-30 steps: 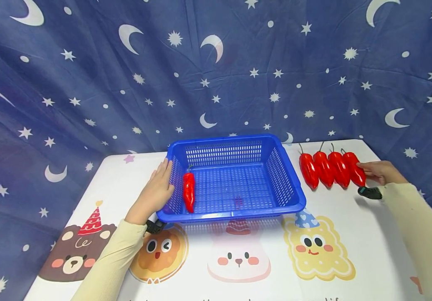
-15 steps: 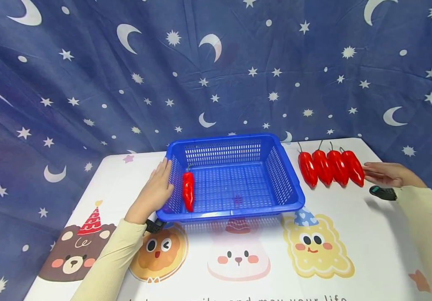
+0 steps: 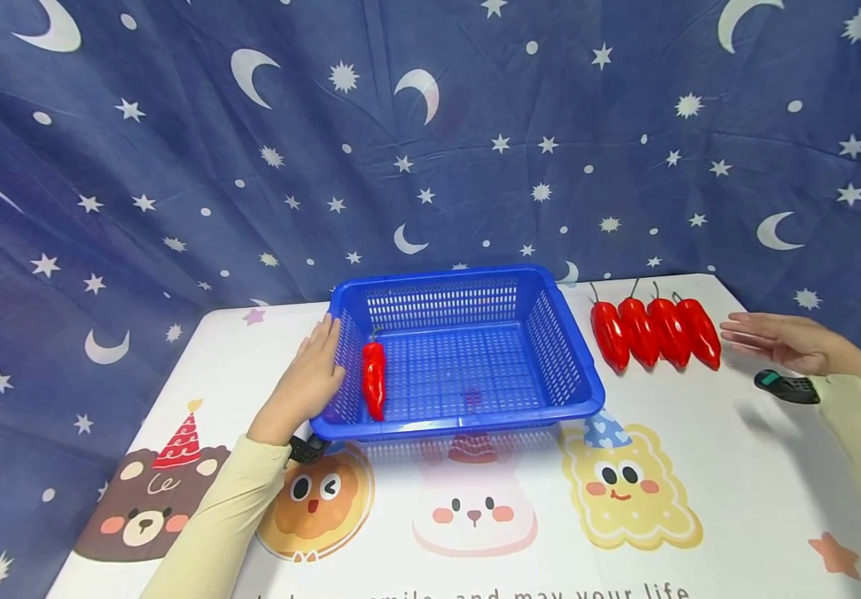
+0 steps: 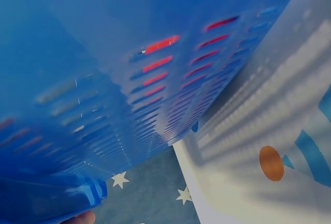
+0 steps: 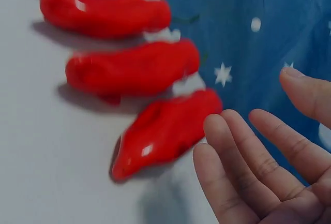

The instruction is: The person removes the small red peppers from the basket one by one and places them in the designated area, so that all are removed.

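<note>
A blue plastic basket (image 3: 467, 426) with slotted walls stands mid-table, a red chili pepper (image 3: 373, 383) lying inside along its left wall. My left hand (image 3: 306, 374) rests against the basket's left rim, fingers straight. Red shows through the slots of the basket wall (image 4: 108, 12) in the left wrist view, where one fingertip (image 4: 81, 218) meets the rim. Several red chili peppers lie side by side at the right, stems toward the back. Just right of the end pepper (image 3: 700, 333), my right hand (image 3: 789, 339) hovers with fingers extended, holding nothing; a gap separates them.
A white table mat (image 3: 370, 574) with cartoon prints covers the table. Behind it hangs a dark blue cloth (image 3: 475, 200) with moons and stars. Black wrist devices, such as the right one (image 3: 785, 388), sit below both hands.
My right hand has let go of the end pepper, straightened its fingers and drawn away to the right. The left hand and basket stay put; the view shifts slightly.
</note>
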Tool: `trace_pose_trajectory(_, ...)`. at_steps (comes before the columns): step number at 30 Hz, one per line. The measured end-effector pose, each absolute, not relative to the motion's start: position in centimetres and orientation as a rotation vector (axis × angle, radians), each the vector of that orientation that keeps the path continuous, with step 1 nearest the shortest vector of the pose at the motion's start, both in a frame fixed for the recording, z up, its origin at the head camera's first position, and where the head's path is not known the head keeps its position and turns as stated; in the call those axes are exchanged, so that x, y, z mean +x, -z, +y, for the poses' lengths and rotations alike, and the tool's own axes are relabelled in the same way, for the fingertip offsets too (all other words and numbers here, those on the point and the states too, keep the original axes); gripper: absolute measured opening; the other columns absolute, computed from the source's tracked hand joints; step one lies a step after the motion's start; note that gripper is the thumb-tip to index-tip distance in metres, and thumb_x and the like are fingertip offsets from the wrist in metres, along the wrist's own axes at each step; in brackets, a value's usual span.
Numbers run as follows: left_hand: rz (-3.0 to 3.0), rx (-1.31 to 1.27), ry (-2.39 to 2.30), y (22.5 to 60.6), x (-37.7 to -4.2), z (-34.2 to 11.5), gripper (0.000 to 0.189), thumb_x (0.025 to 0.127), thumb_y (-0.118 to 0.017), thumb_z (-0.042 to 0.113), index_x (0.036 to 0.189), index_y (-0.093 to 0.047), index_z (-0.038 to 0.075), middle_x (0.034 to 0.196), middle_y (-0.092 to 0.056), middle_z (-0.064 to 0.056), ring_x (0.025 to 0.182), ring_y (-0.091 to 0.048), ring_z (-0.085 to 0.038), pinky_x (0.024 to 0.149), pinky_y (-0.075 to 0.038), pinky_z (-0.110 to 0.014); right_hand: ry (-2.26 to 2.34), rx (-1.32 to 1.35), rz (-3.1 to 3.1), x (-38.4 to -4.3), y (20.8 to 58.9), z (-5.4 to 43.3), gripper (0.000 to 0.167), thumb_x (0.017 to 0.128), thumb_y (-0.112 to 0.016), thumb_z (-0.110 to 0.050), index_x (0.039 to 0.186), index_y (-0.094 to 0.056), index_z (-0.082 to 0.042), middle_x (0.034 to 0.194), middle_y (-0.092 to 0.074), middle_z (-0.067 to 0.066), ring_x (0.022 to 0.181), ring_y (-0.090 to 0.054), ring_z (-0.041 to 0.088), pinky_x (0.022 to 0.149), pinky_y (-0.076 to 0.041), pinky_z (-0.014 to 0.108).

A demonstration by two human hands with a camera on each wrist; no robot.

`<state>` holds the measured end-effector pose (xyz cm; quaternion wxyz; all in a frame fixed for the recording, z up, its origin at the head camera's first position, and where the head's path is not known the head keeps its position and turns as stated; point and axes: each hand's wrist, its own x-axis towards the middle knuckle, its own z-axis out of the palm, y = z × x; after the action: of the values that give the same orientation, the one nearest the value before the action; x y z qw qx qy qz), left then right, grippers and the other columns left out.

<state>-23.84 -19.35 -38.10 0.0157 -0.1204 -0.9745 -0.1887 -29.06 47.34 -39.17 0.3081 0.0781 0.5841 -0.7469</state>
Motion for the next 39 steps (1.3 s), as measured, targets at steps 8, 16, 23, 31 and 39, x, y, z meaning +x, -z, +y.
trace_pose_trajectory(8, -3.035, -0.373, 0.596, 38.1, -23.9, -19.4, 0.066, 0.09, -0.042, 0.012, 0.147, -0.015, -0.009, 0.156, -0.009, -0.025, 0.145, -0.008, -0.041, 0.119, -0.007, -0.052, 2.015, 0.0, 1.708, -27.8, 36.2, 44.3, 0.037, 0.099, -0.038, -0.008, 0.104, -0.07, -0.025, 0.104, -0.071, -0.008, 0.095, -0.069, 0.009, 0.078, -0.058, 0.026)
trace_pose_trajectory(16, -3.031, -0.372, 0.6, 38.0, -23.8, -19.4, 0.066, 0.09, -0.043, 0.011, 0.146, -0.015, -0.009, 0.155, -0.01, -0.026, 0.145, -0.008, -0.041, 0.118, -0.007, -0.053, 1.823, -0.051, 2.151, -26.8, 33.0, 38.4, 0.034, 0.095, -0.049, -0.008, 0.1, -0.069, -0.036, 0.101, -0.069, -0.017, 0.092, -0.068, 0.004, 0.075, -0.057, 0.02)
trace_pose_trajectory(23, -3.034, -0.365, 0.603, 38.1, -23.8, -19.4, 0.067, 0.09, -0.043, 0.012, 0.147, -0.014, -0.008, 0.156, -0.009, -0.025, 0.145, -0.008, -0.04, 0.118, -0.007, -0.052, 1.525, -0.206, 2.401, -26.5, 31.3, 33.5, 0.03, 0.092, -0.057, -0.016, 0.117, -0.064, -0.033, 0.103, -0.067, -0.022, 0.096, -0.065, 0.0, 0.08, -0.055, 0.018)
trace_pose_trajectory(31, -3.035, -0.365, 0.609, 38.1, -23.7, -19.5, 0.066, 0.09, -0.042, 0.011, 0.147, -0.014, -0.008, 0.156, -0.008, -0.025, 0.145, -0.007, -0.041, 0.118, -0.007, -0.052, 1.222, -0.341, 2.5, -27.0, 30.1, 27.9, 0.052, 0.089, -0.062, -0.028, 0.134, -0.05, -0.004, 0.127, -0.061, 0.012, 0.1, -0.064, 0.003, 0.085, -0.056, 0.027)
trace_pose_trajectory(39, -3.035, -0.369, 0.606, 38.0, -23.7, -19.4, 0.067, 0.09, -0.042, 0.012, 0.147, -0.014, -0.008, 0.156, -0.008, -0.025, 0.145, -0.007, -0.04, 0.118, -0.007, -0.053, 1.201, -0.497, 2.375, -27.8, 29.6, 23.2, 0.048, 0.089, -0.062, -0.023, 0.131, -0.052, 0.0, 0.132, -0.055, 0.022, 0.116, -0.06, 0.03, 0.093, -0.052, 0.037)
